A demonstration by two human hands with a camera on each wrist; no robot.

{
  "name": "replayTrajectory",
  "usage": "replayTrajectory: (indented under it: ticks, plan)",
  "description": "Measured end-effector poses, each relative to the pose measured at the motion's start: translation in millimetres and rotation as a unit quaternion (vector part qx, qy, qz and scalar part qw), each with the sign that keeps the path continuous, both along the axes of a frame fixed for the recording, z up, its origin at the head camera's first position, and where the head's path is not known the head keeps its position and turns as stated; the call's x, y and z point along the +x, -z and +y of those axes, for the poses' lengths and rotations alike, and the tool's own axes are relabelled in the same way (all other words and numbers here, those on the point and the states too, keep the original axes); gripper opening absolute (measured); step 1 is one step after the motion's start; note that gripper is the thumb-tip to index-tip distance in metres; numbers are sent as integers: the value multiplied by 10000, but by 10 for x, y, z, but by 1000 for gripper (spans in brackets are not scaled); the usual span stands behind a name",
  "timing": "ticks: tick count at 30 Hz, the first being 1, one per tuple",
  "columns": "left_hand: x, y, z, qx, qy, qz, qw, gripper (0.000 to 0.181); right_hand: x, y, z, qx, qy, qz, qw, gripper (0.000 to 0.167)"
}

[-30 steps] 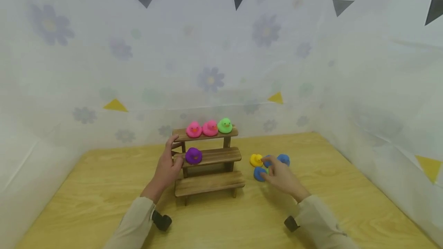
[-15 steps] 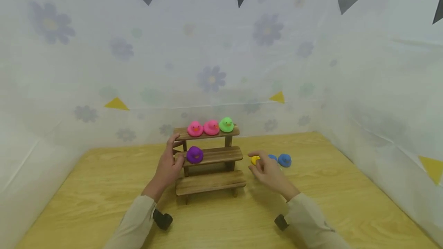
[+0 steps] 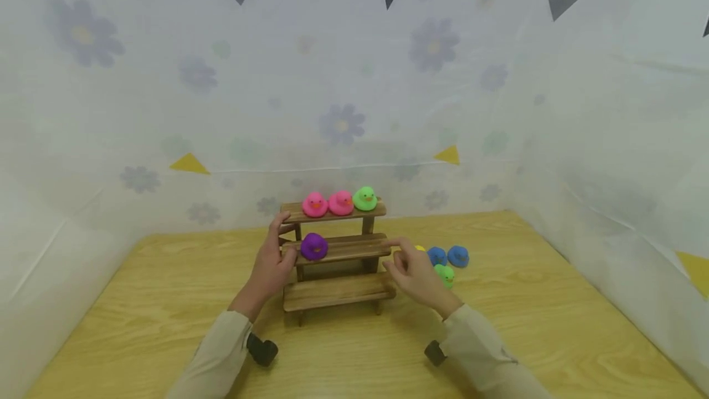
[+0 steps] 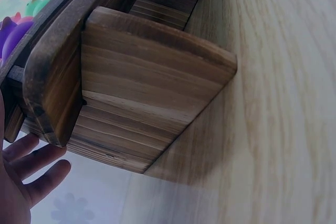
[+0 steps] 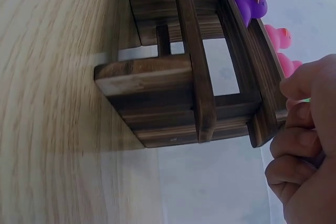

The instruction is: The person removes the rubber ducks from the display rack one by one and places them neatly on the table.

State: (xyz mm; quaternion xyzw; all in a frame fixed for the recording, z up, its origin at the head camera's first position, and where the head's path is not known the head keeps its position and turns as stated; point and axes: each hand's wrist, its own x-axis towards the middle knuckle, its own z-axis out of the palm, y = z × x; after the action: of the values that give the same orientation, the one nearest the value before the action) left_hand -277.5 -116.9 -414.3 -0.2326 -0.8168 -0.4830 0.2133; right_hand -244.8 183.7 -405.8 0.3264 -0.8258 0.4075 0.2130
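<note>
A three-step wooden display stand (image 3: 338,291) stands on the table. Two pink rubber ducks (image 3: 340,204) and a green rubber duck (image 3: 365,199) line its top step. A purple rubber duck (image 3: 314,246) sits at the left end of the middle step. My left hand (image 3: 269,270) grips the stand's left side, thumb beside the purple duck and fingers behind the boards. My right hand (image 3: 415,276) is at the middle step's right end, its index fingertip at the board. In the right wrist view, the curled fingers (image 5: 294,140) show; whether anything lies inside them is hidden.
Right of the stand lie two blue rubber ducks (image 3: 458,256), another green rubber duck (image 3: 445,276) and a yellow rubber duck (image 3: 420,249), mostly covered by my right hand. White patterned sheeting (image 3: 343,79) rises behind the wood-grain table (image 3: 343,362) and along its sides.
My right hand has moved left from the loose ducks to the stand's right end. The front blue duck, seen at first, is out of sight now. My left hand keeps its place.
</note>
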Motion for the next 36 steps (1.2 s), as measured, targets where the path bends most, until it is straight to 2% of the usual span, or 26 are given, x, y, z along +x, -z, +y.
replayTrajectory:
  ticks: [5, 10, 23, 28, 31, 33, 36]
  plan:
    - [-10, 1, 2, -3, 13, 27, 10000, 66, -36, 9, -87, -160, 82, 259, 9995, 28]
    - [-25, 3, 10, -50, -9, 206, 9998, 65, -50, -9, -158, -332, 236, 465, 9981, 25]
    - [-51, 20, 36, 1, 5, 136, 9999, 67, -79, -79, -328, -445, -311, 109, 9985, 27]
    - [-57, 25, 53, -19, -26, 169, 9999, 67, -5, -204, -440, -448, -514, 47, 9977, 28]
    - [-53, 24, 53, -54, -36, 162, 9998, 67, 60, -289, -496, -452, -569, -208, 9971, 28]
    - [-50, 21, 47, -57, -44, 151, 9999, 67, 53, -293, -526, -449, -590, -371, 9966, 29]
    - [-52, 15, 38, -68, -68, 141, 9999, 66, -28, -229, -559, -414, -609, -530, 9959, 31]
